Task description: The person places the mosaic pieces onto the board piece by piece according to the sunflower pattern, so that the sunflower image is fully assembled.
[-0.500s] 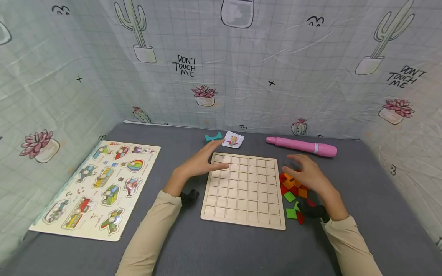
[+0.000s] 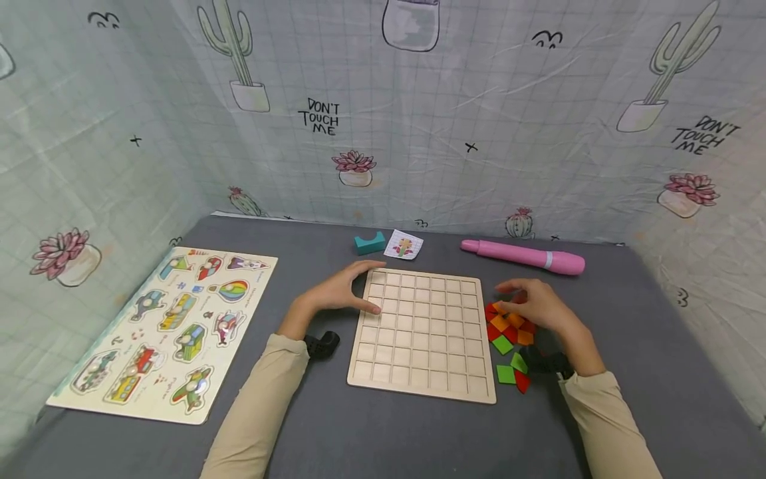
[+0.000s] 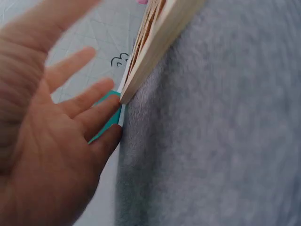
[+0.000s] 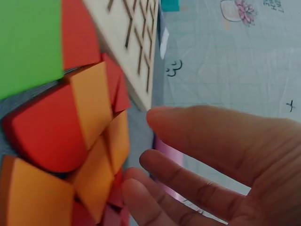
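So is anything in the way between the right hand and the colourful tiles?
Nothing visible: the right hand hovers just over the pile of red, orange and green square tiles, fingers open, beside the wooden grid board.

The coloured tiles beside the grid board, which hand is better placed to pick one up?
The right hand. It hovers with relaxed fingers directly over the coloured tiles, while the left hand rests on the far side, at the grid board and its left edge.

Wooden grid board flat on grey mat; red, orange, green tiles heaped beside right edge.
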The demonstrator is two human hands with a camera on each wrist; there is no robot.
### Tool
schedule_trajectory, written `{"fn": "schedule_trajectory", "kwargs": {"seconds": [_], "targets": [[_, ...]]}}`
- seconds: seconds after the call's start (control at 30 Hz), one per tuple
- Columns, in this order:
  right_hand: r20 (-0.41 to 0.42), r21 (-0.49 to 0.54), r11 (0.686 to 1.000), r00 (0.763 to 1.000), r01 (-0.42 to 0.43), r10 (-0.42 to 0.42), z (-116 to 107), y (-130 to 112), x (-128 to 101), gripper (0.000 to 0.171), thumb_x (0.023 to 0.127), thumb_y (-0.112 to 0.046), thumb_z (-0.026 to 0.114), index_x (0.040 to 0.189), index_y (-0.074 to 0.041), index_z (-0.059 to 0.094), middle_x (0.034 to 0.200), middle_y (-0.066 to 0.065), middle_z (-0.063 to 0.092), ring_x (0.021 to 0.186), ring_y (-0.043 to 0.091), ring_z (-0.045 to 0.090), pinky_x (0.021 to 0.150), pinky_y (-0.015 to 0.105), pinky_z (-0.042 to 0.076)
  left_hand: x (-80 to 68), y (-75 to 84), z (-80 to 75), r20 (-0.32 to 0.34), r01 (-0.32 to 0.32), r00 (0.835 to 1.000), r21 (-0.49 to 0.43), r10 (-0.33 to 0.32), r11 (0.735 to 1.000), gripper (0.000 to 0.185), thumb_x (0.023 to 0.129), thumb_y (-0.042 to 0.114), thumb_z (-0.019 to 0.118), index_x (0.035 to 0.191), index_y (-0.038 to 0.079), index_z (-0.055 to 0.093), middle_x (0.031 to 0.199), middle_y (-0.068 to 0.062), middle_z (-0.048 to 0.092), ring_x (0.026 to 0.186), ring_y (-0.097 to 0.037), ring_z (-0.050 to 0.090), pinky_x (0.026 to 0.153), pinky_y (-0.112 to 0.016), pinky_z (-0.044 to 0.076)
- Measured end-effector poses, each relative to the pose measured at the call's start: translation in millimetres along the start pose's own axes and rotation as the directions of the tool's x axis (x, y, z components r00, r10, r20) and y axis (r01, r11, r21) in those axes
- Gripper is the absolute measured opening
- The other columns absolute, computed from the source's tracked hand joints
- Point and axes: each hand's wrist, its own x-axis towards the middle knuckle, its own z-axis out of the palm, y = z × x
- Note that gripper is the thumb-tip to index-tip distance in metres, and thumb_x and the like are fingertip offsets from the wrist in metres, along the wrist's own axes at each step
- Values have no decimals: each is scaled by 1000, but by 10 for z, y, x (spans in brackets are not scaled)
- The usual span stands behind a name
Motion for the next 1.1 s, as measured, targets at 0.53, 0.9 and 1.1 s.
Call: {"fn": "schedule_trajectory", "kwargs": {"seconds": [0.53,0.9,1.1], "targets": [[61,5,999,997,38,-38,5,89,27,27,86,-1,68,113,6,67,98,17,64,77,20,54,62,32,46,-29,-205,-52,-5,-81,997,-77,81,994,85,75,22,86,148,15,43,159,-8,26,148,-26,18,116,-54,19],[42,-3,1000,999,26,-26,37,118,29,33,85,-4,70,116,8,65,90,13,58,74,20,50,58,32,43,-15,-192,-54,68,-61,996,-32,64,998,80,78,20,83,147,11,44,160,-6,22,149,-26,14,117,-53,17],[23,0,1000,1000,2,-2,59,119,41,32,85,-6,72,113,7,66,92,15,57,75,22,50,59,33,43,-11,-212,-46,69,-61,996,-54,64,997,78,80,18,82,147,9,44,161,-8,20,149,-29,13,117,-55,15]]}}
